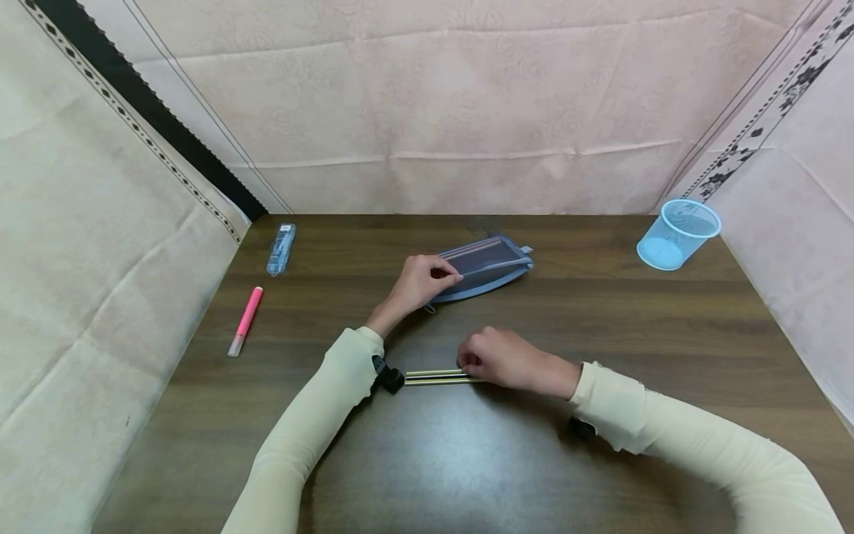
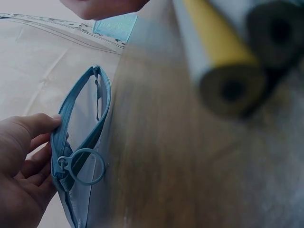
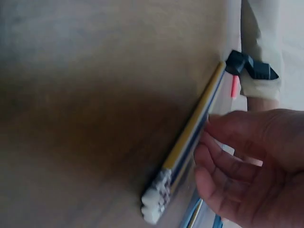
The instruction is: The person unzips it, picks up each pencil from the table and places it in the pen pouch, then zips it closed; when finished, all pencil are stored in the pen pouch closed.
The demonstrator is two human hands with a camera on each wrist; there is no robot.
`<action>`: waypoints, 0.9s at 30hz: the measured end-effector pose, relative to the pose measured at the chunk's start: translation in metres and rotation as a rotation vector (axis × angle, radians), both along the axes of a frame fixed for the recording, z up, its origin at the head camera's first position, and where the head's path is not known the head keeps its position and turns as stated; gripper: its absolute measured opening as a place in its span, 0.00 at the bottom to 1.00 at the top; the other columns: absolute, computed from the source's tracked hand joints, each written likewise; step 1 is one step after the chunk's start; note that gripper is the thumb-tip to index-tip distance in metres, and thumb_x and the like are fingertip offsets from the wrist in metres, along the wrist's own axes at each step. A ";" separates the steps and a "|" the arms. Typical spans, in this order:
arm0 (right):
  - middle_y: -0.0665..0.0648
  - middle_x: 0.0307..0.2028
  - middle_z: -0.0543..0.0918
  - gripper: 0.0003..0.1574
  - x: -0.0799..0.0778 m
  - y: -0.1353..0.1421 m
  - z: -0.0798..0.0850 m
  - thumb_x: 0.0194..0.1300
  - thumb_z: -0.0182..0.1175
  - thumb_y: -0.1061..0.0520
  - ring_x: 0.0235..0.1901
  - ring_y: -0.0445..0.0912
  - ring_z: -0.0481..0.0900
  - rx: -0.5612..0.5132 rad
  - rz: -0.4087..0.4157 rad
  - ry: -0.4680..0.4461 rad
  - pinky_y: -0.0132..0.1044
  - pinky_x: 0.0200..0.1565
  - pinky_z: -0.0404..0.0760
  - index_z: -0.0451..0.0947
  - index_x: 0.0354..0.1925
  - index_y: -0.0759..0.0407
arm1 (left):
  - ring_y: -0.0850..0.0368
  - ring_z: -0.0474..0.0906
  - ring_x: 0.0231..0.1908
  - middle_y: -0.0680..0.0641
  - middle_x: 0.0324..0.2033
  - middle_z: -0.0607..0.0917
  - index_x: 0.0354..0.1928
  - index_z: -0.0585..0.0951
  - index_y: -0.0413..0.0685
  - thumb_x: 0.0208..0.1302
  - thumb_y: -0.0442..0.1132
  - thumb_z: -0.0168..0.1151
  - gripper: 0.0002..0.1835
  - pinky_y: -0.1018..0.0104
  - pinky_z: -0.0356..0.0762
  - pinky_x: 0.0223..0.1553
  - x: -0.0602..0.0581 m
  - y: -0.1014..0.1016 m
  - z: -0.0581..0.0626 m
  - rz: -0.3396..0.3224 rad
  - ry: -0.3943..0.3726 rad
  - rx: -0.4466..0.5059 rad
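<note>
A blue zip pouch (image 1: 483, 268) with see-through mesh sides lies ahead of me. My left hand (image 1: 427, 278) pinches its near left edge between thumb and fingers. In the left wrist view the zipper mouth (image 2: 90, 128) gapes, with a ring pull (image 2: 88, 166) hanging at the near end. Slim striped pencils (image 1: 437, 377) lie side by side on the table, white erasers (image 3: 154, 204) at one end. Just over them is my right hand (image 1: 507, 360), its fingers loosely bent and the thumb tip right at the pencils' edge. Long slim items show through the pouch.
A pink marker (image 1: 245, 320) and a small blue packet (image 1: 281, 249) lie at the left. At the far right stands a light blue mesh cup (image 1: 679, 234). Pale cloth (image 1: 454, 111) hangs behind the wooden table (image 1: 333, 460).
</note>
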State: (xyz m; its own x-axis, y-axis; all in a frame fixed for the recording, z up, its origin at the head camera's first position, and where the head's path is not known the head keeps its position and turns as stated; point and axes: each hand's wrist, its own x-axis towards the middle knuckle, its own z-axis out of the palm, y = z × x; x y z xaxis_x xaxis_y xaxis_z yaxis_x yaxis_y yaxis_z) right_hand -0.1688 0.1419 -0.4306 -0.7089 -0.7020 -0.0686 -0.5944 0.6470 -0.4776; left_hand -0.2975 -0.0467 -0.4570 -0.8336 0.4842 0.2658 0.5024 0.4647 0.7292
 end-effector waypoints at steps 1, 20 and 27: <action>0.45 0.29 0.83 0.05 0.002 -0.001 -0.001 0.64 0.65 0.63 0.27 0.34 0.76 0.010 -0.001 0.021 0.30 0.30 0.77 0.85 0.32 0.54 | 0.62 0.82 0.33 0.52 0.35 0.90 0.38 0.90 0.52 0.66 0.44 0.69 0.06 0.67 0.81 0.38 0.000 0.000 0.000 0.002 0.002 0.000; 0.50 0.30 0.81 0.07 0.011 -0.008 -0.008 0.66 0.65 0.58 0.33 0.45 0.81 0.135 0.039 0.360 0.43 0.38 0.81 0.81 0.29 0.53 | 0.61 0.82 0.34 0.52 0.36 0.89 0.38 0.90 0.53 0.68 0.44 0.67 0.06 0.66 0.81 0.38 -0.002 -0.002 0.007 0.007 -0.004 -0.035; 0.51 0.31 0.83 0.04 0.008 -0.005 -0.009 0.63 0.66 0.57 0.35 0.46 0.81 0.204 0.106 0.492 0.41 0.40 0.75 0.81 0.32 0.56 | 0.62 0.82 0.34 0.52 0.35 0.89 0.38 0.91 0.53 0.68 0.45 0.67 0.07 0.67 0.81 0.38 -0.002 -0.003 0.005 0.001 -0.012 -0.043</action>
State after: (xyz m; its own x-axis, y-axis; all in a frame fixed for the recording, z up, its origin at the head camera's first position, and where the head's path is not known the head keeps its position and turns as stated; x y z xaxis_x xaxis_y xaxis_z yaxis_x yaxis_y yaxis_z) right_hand -0.1604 0.1369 -0.4398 -0.6177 -0.7785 0.1113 -0.7832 0.6218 0.0027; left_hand -0.2994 -0.0496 -0.4518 -0.8370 0.4943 0.2350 0.4936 0.4963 0.7141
